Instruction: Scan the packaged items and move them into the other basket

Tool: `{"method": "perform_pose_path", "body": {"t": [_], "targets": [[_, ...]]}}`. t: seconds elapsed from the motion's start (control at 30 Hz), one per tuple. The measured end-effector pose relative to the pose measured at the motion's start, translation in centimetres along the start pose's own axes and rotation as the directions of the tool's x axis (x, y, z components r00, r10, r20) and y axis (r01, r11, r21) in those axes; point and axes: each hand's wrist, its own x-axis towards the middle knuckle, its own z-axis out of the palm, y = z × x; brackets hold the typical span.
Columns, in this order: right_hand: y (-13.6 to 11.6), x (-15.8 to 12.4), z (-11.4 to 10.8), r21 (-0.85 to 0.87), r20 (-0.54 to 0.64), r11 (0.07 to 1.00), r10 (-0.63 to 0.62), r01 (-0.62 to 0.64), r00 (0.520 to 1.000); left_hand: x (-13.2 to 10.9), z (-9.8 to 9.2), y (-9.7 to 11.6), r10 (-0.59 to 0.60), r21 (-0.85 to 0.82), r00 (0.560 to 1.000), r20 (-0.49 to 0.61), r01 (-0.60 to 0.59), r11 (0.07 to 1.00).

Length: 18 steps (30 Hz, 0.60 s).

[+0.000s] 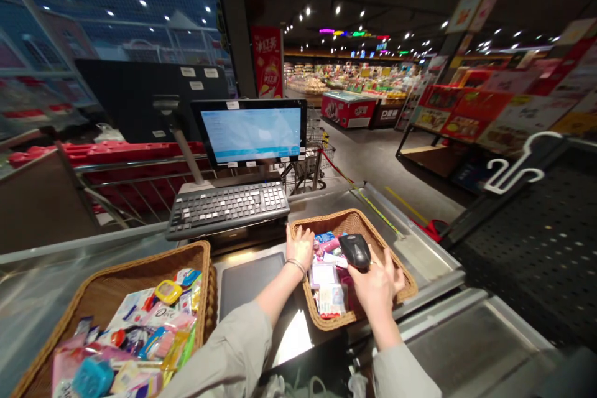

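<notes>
In the head view, my right hand (379,283) is closed round a black handheld scanner (355,251) over the right wicker basket (333,323). Below the scanner lie small packaged items, among them a white-and-purple box (323,275). My left hand (301,247) rests at the left rim of this basket with its fingers bent over the edge; whether it holds anything is hidden. A larger wicker basket (205,286) stands at the lower left, full of colourful packets, including a yellow-lidded item (168,291) and a blue container (92,377).
Behind the baskets are a black keyboard (228,205) and a lit monitor (254,134). A grey flat plate (249,283) lies between the baskets. White hooks (515,174) hang on a dark panel at the right. Store shelves and a red freezer (347,110) stand farther back.
</notes>
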Motion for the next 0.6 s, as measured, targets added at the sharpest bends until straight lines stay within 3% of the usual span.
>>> {"method": "perform_pose_path", "body": {"t": [0.17,0.33,0.6], "targets": [[-0.1,-0.1,0.2,0.045,0.027,0.999,-0.009,0.007,1.0,-0.5,-0.4,-0.2,-0.035,-0.043,0.999,-0.041,0.033,0.999],[-1.5,-0.3,-0.3,0.07,0.041,0.997,-0.035,0.033,0.999,-1.8,-2.2,-0.9,-0.039,-0.089,0.995,-0.089,0.031,0.996],[-5.8,-1.4,-1.1,0.135,-0.006,0.975,-0.18,0.179,0.984,-6.7,-6.4,-3.8,-0.115,-0.063,0.98,-0.16,0.106,0.992]]}}
